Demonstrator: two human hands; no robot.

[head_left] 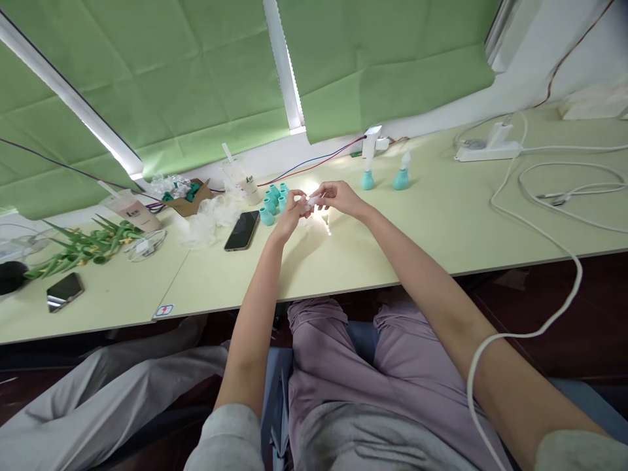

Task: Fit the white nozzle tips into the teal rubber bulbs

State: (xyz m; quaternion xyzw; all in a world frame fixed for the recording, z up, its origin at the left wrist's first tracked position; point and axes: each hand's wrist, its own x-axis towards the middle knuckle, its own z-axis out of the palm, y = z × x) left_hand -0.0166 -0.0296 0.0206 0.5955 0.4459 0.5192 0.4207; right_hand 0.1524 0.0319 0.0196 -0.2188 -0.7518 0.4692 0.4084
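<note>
Above the table, my left hand [293, 214] and my right hand [339, 199] meet fingertip to fingertip. Both are closed in a pinch on a small whitish translucent piece [311, 203], partly covered by the fingers. A bright string of small lights [324, 224] glows on the tabletop just below them. Right beside my left hand stand several small teal vase-shaped pieces [267, 214] in a cluster. Farther right, a teal vase-shaped piece [367, 180] and another teal piece [401, 180] each carry a pale translucent top.
A phone [243, 231] and crumpled clear plastic [209, 219] lie left of my hands. Behind are a drink cup [245, 183] and a cardboard box [193, 201]. A white cable [564, 252] crosses my right arm from a power strip [488, 152]. Someone's grey-trousered legs [122, 392] are at left.
</note>
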